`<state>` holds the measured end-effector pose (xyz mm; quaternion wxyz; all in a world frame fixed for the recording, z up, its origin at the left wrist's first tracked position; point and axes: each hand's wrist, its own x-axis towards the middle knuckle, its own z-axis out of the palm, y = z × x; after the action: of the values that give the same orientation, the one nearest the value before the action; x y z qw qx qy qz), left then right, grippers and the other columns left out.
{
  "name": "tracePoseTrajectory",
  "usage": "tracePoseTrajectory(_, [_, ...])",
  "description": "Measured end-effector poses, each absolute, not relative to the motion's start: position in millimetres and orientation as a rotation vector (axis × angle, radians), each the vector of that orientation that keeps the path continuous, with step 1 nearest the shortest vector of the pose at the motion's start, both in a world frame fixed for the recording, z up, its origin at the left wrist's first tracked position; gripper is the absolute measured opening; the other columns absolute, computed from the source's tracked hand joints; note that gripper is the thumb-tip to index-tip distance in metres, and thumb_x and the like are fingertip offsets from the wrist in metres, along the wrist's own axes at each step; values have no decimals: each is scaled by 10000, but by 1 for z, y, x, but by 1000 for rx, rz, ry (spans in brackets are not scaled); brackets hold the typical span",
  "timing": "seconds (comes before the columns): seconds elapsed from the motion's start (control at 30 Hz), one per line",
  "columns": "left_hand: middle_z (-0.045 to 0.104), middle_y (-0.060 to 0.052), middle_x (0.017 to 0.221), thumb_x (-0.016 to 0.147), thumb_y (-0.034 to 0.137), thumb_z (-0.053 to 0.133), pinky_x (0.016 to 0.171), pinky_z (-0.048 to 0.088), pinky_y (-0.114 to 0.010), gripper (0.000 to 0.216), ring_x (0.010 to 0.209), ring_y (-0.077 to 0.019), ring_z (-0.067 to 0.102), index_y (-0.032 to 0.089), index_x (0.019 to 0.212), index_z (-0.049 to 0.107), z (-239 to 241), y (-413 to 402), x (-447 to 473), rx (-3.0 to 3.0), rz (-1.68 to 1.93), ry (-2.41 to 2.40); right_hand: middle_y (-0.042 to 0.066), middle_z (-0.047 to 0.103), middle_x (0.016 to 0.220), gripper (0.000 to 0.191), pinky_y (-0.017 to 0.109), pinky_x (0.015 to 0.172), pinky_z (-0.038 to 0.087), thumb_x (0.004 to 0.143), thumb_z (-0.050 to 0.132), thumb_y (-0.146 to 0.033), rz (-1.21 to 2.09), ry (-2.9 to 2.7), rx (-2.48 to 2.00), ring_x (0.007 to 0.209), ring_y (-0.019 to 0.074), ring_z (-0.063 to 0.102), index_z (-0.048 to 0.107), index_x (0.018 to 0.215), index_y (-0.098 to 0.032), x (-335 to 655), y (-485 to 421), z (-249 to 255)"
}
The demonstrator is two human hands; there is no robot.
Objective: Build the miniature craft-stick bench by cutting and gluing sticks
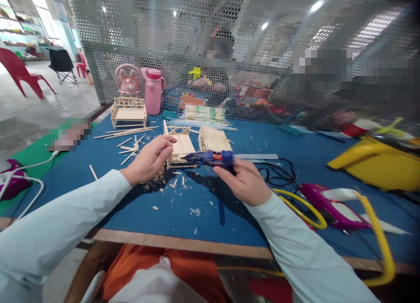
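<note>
My right hand [247, 182] grips a blue glue gun [210, 158], its nozzle pointing left. A clear glue stick [259, 156] sticks out of its back. The nozzle is over the front of a miniature stick-built bench [180, 142]. My left hand [152, 161] is closed at the bench's left side, thumb and fingertips together against it; what exactly lies between them is partly hidden. A second miniature wooden piece [215, 140] lies just right of the bench. A finished-looking miniature bench [129, 115] stands farther back at the left.
Loose thin sticks [126, 132] and offcuts lie on the blue table [183, 220]. A pink bottle [152, 93] and bundled sticks [203, 113] stand before a mesh screen [183, 45]. At the right are a black cord [282, 174], a purple-white tool [337, 207] and a yellow dustpan [377, 163].
</note>
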<state>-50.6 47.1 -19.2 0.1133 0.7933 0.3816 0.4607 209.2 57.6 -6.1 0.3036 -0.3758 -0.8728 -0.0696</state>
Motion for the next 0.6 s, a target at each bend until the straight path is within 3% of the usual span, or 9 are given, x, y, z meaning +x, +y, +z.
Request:
tracePoseTrajectory(0.2, [591,-110,1075,923,257,342,915,421,-356,210,1032,-173,543,190,769,468,-18,47,-50,2322,1345,1133,109,736,911,438,317,743,530,896,407,-453,-120,-2311,-978,849,236,685,698,984,-138,206,59,-9])
tracePoseTrajectory(0.6, [597,-104,1067,924,245,342,913,423,-355,203,1041,-173,542,192,771,464,-19,47,-51,2341,1340,1134,114,728,963,432,325,779,531,901,409,-446,-86,-2324,-964,898,236,681,685,1015,-134,205,58,-10])
